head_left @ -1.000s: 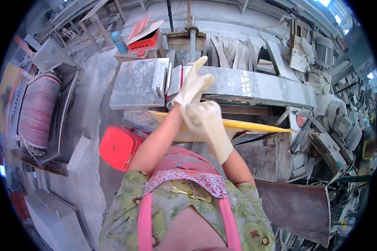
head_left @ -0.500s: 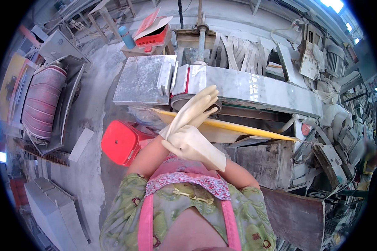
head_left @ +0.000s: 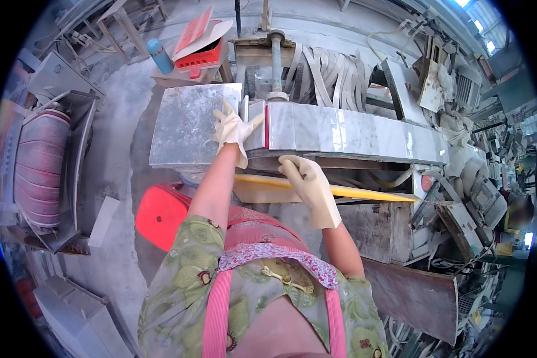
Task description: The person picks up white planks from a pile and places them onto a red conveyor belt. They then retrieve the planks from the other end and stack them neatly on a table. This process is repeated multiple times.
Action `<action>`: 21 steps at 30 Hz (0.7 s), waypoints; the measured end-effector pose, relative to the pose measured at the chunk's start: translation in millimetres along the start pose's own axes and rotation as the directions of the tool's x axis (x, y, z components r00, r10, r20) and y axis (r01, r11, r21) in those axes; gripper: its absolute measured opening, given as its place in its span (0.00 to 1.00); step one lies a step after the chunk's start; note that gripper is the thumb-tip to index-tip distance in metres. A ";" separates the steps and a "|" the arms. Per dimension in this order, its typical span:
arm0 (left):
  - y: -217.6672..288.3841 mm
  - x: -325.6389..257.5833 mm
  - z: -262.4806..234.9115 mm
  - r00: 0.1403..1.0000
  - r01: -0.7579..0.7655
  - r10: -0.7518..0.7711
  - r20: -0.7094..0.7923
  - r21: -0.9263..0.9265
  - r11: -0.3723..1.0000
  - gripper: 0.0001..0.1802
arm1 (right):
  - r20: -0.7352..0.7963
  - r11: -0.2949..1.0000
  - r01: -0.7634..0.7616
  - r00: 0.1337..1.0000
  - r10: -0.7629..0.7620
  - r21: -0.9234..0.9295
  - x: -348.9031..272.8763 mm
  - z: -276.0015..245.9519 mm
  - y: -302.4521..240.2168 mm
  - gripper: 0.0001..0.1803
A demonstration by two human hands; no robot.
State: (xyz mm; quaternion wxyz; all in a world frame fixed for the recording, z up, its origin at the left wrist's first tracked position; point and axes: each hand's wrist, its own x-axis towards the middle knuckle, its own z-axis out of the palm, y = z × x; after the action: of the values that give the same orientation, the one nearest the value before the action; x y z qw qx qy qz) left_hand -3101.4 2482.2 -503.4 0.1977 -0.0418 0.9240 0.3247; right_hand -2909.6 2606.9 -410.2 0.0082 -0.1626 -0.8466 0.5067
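Note:
Both my hands wear cream rubber gloves. My left hand (head_left: 234, 128) reaches over the right side of a grey metal-topped table (head_left: 182, 122), its fingers spread. It is at the pale stone strips (head_left: 244, 107) there and partly hides them; whether it touches them I cannot tell. My right hand (head_left: 304, 179) hangs in front of the row of white marble tiles (head_left: 352, 128), fingers curled in, with nothing visible in them. A red strip (head_left: 267, 126) lies across the row near its left end.
A yellow-edged board (head_left: 340, 190) runs below the tiles. By my left arm stands a red plastic stool (head_left: 161, 216). A blue bottle (head_left: 160, 56) and red crate (head_left: 204, 55) are behind the table. Machine parts and stone scraps (head_left: 468, 221) crowd the right.
My hands, crossed together before, have parted. The left has reached forward to the table and spread its fingers; the right has come out to the right, fingers curled. The view has shifted slightly.

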 end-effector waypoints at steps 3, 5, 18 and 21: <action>-4.6 3.3 9.0 0.995 -0.100 0.101 -0.005 0.141 0.985 0.73 | -0.018 0.991 -0.128 0.992 0.129 0.039 7.5 8.3 9.6 0.20; 0.9 3.1 6.0 0.994 -0.110 0.109 0.012 0.138 0.984 0.72 | -0.017 0.980 -0.189 0.982 0.190 0.069 12.6 17.1 13.2 0.21; -53.3 63.3 -43.3 0.998 -0.004 0.006 0.067 -0.034 0.999 0.55 | -0.369 0.956 -0.083 0.929 -0.028 -0.283 61.5 54.5 7.4 0.20; -56.3 71.6 -39.1 1.000 -0.003 0.003 -0.007 -0.033 0.999 0.50 | -0.337 0.794 -0.063 0.924 -0.183 -0.604 96.9 67.2 13.2 0.33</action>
State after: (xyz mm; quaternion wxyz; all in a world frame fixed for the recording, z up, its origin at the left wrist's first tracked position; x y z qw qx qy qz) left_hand -3168.9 2417.5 -536.5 0.1931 -0.0449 0.9194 0.3398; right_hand -3009.8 2582.7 -468.9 0.1352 -0.2238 -0.9504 0.1683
